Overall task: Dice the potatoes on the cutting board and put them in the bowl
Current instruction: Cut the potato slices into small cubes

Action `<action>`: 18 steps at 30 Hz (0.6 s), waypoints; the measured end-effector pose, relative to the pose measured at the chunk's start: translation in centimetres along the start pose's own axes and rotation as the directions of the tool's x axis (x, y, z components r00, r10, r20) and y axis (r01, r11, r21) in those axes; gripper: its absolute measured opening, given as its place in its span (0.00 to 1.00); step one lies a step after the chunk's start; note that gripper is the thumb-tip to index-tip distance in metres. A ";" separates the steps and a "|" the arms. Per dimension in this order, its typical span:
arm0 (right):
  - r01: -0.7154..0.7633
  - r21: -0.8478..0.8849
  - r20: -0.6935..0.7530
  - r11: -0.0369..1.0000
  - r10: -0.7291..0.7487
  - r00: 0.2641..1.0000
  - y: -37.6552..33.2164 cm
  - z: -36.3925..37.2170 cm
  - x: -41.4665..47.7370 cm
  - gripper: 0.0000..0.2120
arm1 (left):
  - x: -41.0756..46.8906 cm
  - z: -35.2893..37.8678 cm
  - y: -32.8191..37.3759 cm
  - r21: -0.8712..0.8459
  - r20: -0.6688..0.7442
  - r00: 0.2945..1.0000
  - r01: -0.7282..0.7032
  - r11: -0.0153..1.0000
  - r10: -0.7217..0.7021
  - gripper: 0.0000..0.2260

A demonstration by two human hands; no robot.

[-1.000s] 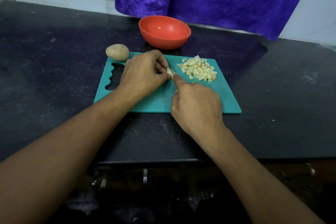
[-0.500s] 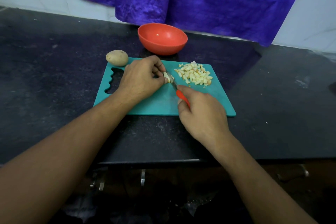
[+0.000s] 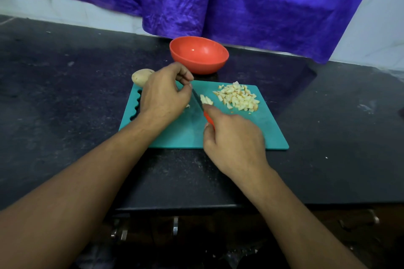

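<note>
Cutting potato on the green board

The right grip (image 3: pixel 236 140) is wrapped tight round the red handle of a knife (image 3: pixel 198 102), and the blade points away from it, up and to the left, towards the fingers of the left grip (image 3: pixel 164 96). The left grip has its fingers curled down on the cutting board (image 3: pixel 175 135), and a small potato bit (image 3: pixel 187 106) peeks out from under it, mostly hidden. Just right of the blade lie a few cut pieces (image 3: pixel 206 100). Further right of them, beyond the right grip, is the big pile of diced potato (image 3: pixel 238 98), also on the board. Just beyond the left grip sits the orange bowl (image 3: pixel 199 54) on the dark worktop (image 3: pixel 65 94). A whole potato (image 3: pixel 141 76) lies just left of the left grip, by the board's far corner
</note>
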State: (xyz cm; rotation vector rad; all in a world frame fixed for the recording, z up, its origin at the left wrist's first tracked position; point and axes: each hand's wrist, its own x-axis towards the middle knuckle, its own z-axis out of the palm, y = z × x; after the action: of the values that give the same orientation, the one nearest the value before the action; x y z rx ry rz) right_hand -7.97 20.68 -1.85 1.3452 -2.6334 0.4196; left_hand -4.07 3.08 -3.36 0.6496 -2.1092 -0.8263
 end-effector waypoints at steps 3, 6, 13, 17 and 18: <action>-0.006 -0.060 0.023 0.998 0.007 1.000 -0.3 0.3 0.2 0.24 | 0.3 -0.4 0.1 -0.001 -0.025 1.000 0.004 1.000 -0.004 0.05; -0.066 -0.089 0.012 0.994 0.067 0.998 0.4 0.3 0.2 0.25 | 0.6 -0.8 0.2 0.023 -0.022 0.999 0.031 0.999 -0.030 0.05; -0.163 -0.082 -0.065 0.983 0.158 0.985 2.3 0.4 -0.2 0.23 | 1.0 -2.8 0.1 0.073 0.191 0.982 -0.004 0.997 -0.010 0.05; -0.161 0.022 -0.121 0.987 0.163 0.979 2.5 0.7 -0.4 0.23 | 0.8 -3.6 -0.3 0.275 0.329 0.944 -0.130 0.953 0.034 0.06; -0.162 0.062 -0.134 0.985 0.169 0.976 2.7 0.7 -0.4 0.22 | 0.7 -3.7 -0.3 0.323 0.359 0.933 -0.151 0.934 0.027 0.06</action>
State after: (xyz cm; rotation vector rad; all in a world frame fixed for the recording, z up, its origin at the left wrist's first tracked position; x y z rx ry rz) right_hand -9.89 22.25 -3.14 1.0700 -2.6436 0.5840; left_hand -1.52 1.14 -1.38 0.6112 -2.6261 -0.5494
